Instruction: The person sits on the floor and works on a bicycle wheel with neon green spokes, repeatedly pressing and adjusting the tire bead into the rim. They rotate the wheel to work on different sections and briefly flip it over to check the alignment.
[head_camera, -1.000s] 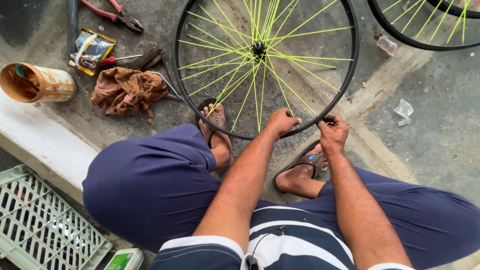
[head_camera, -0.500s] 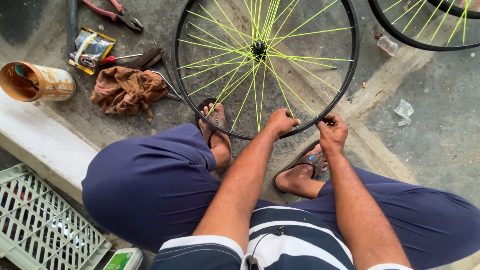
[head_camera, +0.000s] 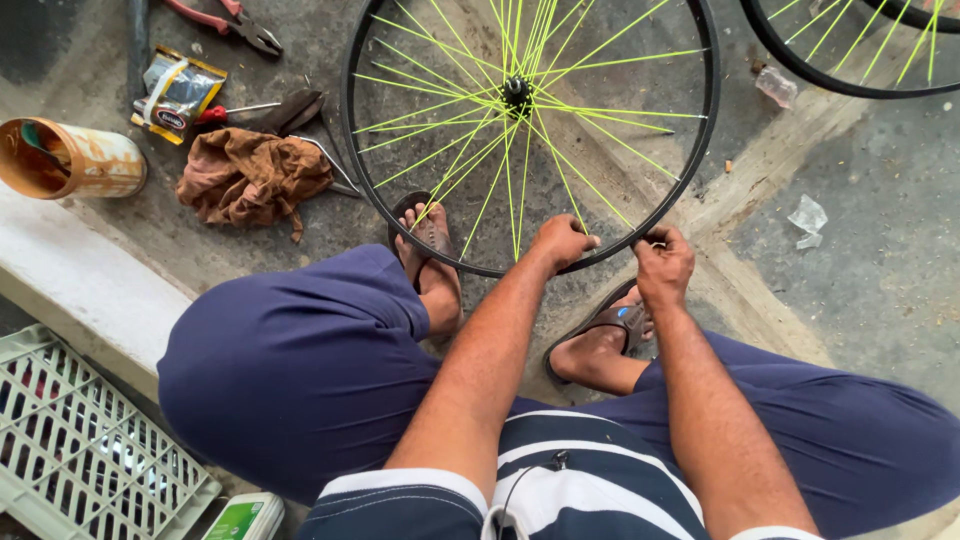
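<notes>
Hands are the only thing to compare across the last second, and they show almost no change: both sit at the same spot on the near edge of the black bicycle wheel rim with neon-yellow spokes (head_camera: 705, 130), which lies in the same place on the concrete floor (head_camera: 880, 260) in front of the seated person. That sameness suggests slow, fine work at one point of the rim rather than any repositioning.

The left hand (head_camera: 562, 240) rests on top of the rim, its fingers (head_camera: 585, 240) curled down over the edge so that they close around it. The right hand (head_camera: 662, 265) is just beside it, touching the rim a little further along; its fingers (head_camera: 655, 240) are pinched together at the rim, apparently on something small and dark, though what they hold is too small to tell. The wheel's hub (head_camera: 517, 95) lies well beyond the hands, and the person's sandalled feet (head_camera: 430, 250) are tucked under the near side of the wheel.

To the left on the floor lie a crumpled brown rag (head_camera: 250, 178), a rusty tin can on its side (head_camera: 70, 160), a small foil packet (head_camera: 180, 92) and red-handled pliers (head_camera: 225, 20). A white plastic crate (head_camera: 80, 450) shows at the lower left. Part of a second black rim with yellow spokes (head_camera: 850, 60) shows at the upper right, apart from the first.
</notes>
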